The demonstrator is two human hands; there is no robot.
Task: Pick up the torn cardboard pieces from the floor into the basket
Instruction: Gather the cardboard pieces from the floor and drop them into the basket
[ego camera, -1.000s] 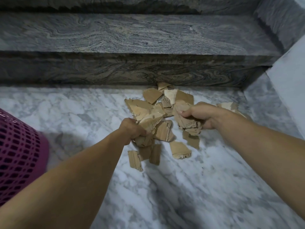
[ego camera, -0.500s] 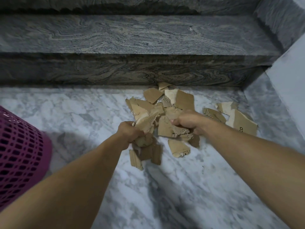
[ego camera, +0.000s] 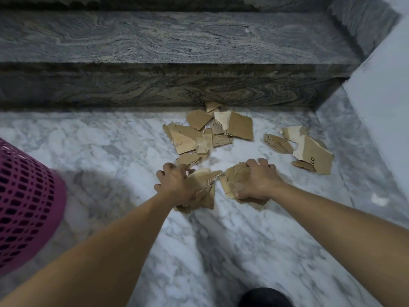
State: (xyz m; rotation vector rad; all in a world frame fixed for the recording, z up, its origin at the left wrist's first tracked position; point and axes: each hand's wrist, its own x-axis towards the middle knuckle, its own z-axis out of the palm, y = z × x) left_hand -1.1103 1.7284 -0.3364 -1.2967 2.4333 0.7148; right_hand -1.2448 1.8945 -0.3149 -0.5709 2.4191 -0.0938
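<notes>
Both hands down on the white marble floor (ego camera: 243, 251): left hand (ego camera: 174, 187) clutching a bunch of torn cardboard pieces (ego camera: 204, 185), right hand (ego camera: 257, 181) clawed over another bunch (ego camera: 231, 180). More scraps (ego camera: 210, 134) heaped near the dark granite step (ego camera: 155, 85), others (ego camera: 309, 149) off right. Purple basket (ego camera: 26, 202) at far left.

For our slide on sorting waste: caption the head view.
Left hand and right hand grip torn brown cardboard pieces on the marble floor beside a purple plastic lattice basket.

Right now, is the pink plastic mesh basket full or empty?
Cannot tell. Only the outer wall of the pink plastic mesh basket shows at the left edge; its opening and inside are out of view.
</notes>
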